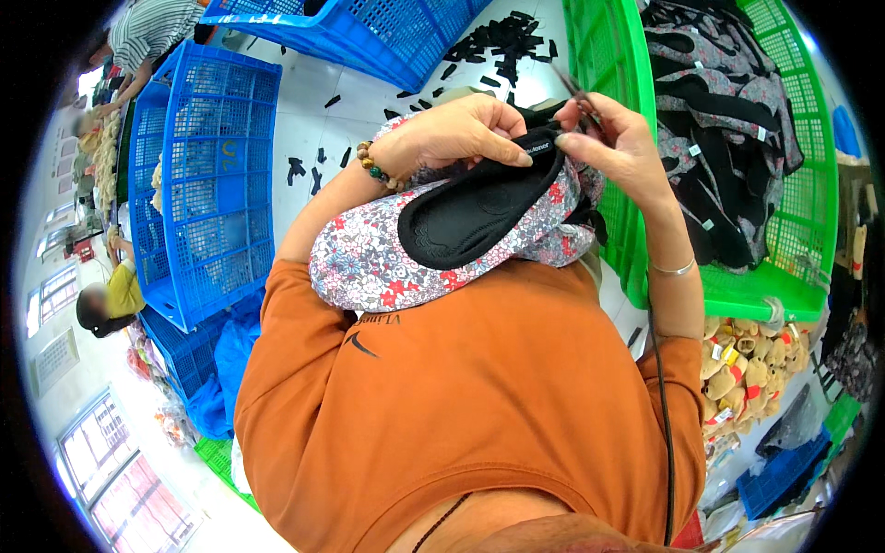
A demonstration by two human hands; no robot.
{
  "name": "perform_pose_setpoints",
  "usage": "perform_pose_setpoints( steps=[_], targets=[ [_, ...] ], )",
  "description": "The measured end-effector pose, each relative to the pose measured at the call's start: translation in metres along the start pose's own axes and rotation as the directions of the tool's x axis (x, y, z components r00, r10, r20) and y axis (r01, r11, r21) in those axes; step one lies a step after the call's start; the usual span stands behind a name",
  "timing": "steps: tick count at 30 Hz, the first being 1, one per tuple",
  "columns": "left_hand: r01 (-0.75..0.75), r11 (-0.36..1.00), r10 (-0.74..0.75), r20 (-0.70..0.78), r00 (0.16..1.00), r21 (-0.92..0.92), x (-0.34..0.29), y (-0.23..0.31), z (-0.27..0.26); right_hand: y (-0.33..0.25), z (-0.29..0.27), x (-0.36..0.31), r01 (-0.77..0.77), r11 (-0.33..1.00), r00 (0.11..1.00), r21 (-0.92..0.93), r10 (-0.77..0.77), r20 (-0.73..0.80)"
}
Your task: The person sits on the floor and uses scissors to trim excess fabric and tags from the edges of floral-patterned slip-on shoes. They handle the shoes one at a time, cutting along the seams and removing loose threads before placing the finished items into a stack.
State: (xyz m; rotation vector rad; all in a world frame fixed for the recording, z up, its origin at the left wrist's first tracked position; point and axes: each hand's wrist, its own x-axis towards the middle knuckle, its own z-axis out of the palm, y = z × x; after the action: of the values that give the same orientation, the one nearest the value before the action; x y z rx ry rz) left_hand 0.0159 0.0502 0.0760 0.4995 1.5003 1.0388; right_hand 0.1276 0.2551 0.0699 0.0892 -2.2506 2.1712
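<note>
A slipper [355,263] with grey, red and blue flowers and a black inner sole lies across my lap, its toe toward the lower left. My left hand [456,134] is closed on the rim near the heel, thumb down on the black lining by a small label. At the heel end, my right hand [616,138] pinches the black edge. A thin, dark pointed tool [573,88], perhaps snips, sticks up out of the right fingers. More of the same floral cloth shows beneath the slipper; how many pieces are there I cannot tell.
On the right stands a green crate [774,300] of floral slippers; tan plush slippers [751,373] lie below it. Blue crates [217,184] stand left and ahead. Black scraps [507,41] litter the white floor. Other people [124,286] are at the far left.
</note>
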Motion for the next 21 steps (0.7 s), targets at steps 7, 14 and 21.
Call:
perform_pose_setpoints(
  steps=[7,14,21],
  targets=[
    [-0.056,0.991,0.061,0.04,0.997,-0.124,-0.006,-0.008,-0.003,-0.006,-0.003,-0.005,0.174,0.866,0.984,-0.469,-0.164,0.062],
    [-0.106,0.977,0.13,0.12,0.984,-0.187,-0.008,-0.01,-0.008,-0.02,-0.003,-0.006,0.366,0.455,0.906,-0.812,-0.375,0.198],
    [-0.098,0.979,0.122,0.13,0.984,-0.178,-0.005,-0.013,-0.01,-0.029,-0.013,-0.003,0.464,0.187,0.845,-0.866,-0.388,0.369]
  ],
)
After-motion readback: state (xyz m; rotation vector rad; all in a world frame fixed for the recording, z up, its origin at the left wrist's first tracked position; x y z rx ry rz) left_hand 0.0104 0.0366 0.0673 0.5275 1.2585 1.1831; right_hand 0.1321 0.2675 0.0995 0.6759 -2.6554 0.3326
